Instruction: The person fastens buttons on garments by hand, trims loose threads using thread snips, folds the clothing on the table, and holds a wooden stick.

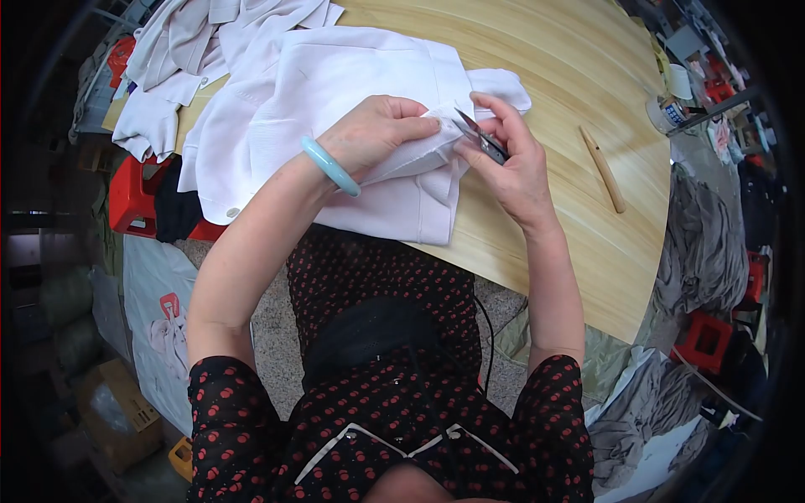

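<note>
A pale pinkish-white knit garment (360, 67) lies spread over the near part of the table, with ribbed bands and a button near its lower left. My left hand (381, 130), a light blue bangle on its wrist, pinches a raised edge of this garment between thumb and fingers. Black-handled thread snips (482, 137) sit in my right hand (511, 159), blades pointing up and left, close to the pinched edge. The blades look slightly apart. Whether they touch the cloth or a thread, I cannot tell.
On the wood-grain table (579, 75) a slim wooden stick (602, 168) lies to the right. More pale garments (184, 50) are heaped at the back left. A red stool (134, 197) stands below the left edge. Grey cloth (700, 243) is piled beyond the right edge.
</note>
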Demonstrator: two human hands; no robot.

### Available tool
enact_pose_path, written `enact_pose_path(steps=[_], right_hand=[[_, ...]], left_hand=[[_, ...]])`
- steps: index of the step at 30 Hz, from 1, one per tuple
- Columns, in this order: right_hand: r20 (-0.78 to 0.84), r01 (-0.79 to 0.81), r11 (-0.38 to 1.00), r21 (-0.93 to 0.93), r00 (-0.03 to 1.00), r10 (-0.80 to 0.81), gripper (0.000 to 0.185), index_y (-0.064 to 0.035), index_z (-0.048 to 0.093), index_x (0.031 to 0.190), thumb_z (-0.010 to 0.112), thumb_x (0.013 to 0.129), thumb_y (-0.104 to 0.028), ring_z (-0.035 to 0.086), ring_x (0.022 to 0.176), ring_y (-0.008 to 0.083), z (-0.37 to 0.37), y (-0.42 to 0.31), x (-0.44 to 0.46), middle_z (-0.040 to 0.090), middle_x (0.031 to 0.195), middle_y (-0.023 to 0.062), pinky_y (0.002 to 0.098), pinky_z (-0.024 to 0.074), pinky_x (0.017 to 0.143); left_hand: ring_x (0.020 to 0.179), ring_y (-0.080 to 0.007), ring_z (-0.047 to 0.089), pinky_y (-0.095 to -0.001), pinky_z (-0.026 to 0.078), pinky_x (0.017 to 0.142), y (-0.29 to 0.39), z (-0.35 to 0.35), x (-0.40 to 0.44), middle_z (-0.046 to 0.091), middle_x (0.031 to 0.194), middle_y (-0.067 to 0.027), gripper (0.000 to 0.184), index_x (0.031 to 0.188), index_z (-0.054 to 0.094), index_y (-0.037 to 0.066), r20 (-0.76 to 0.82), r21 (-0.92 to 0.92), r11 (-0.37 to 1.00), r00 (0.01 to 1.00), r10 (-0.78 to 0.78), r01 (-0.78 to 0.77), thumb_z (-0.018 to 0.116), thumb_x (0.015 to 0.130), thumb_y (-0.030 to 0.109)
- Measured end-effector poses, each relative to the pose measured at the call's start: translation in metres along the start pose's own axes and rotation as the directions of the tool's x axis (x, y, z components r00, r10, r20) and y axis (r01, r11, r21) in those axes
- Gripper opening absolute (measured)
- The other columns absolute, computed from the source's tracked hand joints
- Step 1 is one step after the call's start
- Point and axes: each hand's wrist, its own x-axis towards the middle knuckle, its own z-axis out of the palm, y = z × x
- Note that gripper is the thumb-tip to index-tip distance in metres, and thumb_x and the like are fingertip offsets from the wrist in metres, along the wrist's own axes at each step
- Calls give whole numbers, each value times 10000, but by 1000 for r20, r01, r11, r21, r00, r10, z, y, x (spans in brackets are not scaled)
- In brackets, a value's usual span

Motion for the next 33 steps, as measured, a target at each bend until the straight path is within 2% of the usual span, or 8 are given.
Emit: enact_pose_path(steps=[2, 5, 11, 16, 22, 25, 31, 33], right_hand=[[72, -70, 996, 63, 995, 65, 450, -59, 500, 1142, 653, 719, -39, 537, 698, 79, -1, -1, 0, 598, 782, 44, 209, 422, 624], [7, -41, 974, 222, 999, 40, 395, -38, 512, 1111, 628, 735, -8, 534, 721, 61, -4, -5, 9, 599, 797, 26, 193, 416, 654], [-8, -87, 956, 280, 996, 93, 333, -5, 516, 1072, 618, 755, -16, 538, 722, 54, -9, 0, 21, 598, 801, 13, 190, 428, 675], [-12, -137, 951, 278, 989, 146, 329, -7, 519, 1064, 624, 752, -26, 535, 723, 53, -5, 12, 23, 589, 790, 10, 192, 428, 668], [-147, -117, 993, 1, 982, 116, 305, -13, 518, 1047, 626, 770, -84, 561, 716, 105, -2, 24, 23, 596, 819, 40, 239, 442, 645], [-203, 140, 843, -520, 938, -280, 286, -27, 526, 1008, 633, 770, -145, 584, 719, 197, 6, 14, 14, 588, 865, 85, 287, 456, 651], [179, 372, 842, -391, 928, -327, 284, -54, 546, 969, 650, 736, -179, 587, 744, 251, 35, -10, -7, 565, 871, 104, 329, 464, 629], [193, 390, 843, -370, 920, -340, 288, -52, 551, 974, 652, 733, -172, 586, 731, 248, 39, -10, -5, 570, 865, 102, 328, 463, 613]], left_hand=[[725, -68, 568, -204, 466, 672, 0, -2, -3, 630, 853, -41, 229, 958, 607, -22, 20, 62, 998, 1000, 23, -24, 578, 840, 172], [743, -53, 544, -199, 450, 676, 11, -21, -18, 619, 849, -23, 273, 972, 604, -37, -15, 523, 852, 1000, -5, 13, 599, 825, 194], [742, -53, 515, -198, 422, 697, -20, -51, -35, 605, 839, -10, 312, 984, 604, -48, 55, 366, 930, 998, 20, -39, 635, 783, 189], [739, -53, 508, -199, 417, 701, -34, -56, -33, 602, 832, -1, 294, 970, 610, -43, 67, 425, 905, 997, -37, 5, 630, 780, 181], [722, -43, 508, -184, 419, 680, -35, -59, -38, 605, 822, 0, 261, 961, 614, -46, 5, 441, 895, 997, -71, 62, 587, 817, 171], [724, -43, 521, -180, 429, 681, -33, -62, -38, 613, 838, -15, 265, 976, 607, -55, -26, 370, 928, 999, -36, 44, 564, 839, 167], [754, -62, 550, -198, 450, 705, -14, -48, -43, 621, 884, -49, 294, 1028, 581, -58, 2, 151, 987, 999, 48, -47, 552, 857, 179], [761, -65, 553, -201, 453, 707, -16, -48, -43, 621, 895, -54, 294, 1033, 578, -55, 17, 156, 985, 998, 67, -69, 550, 860, 182]])
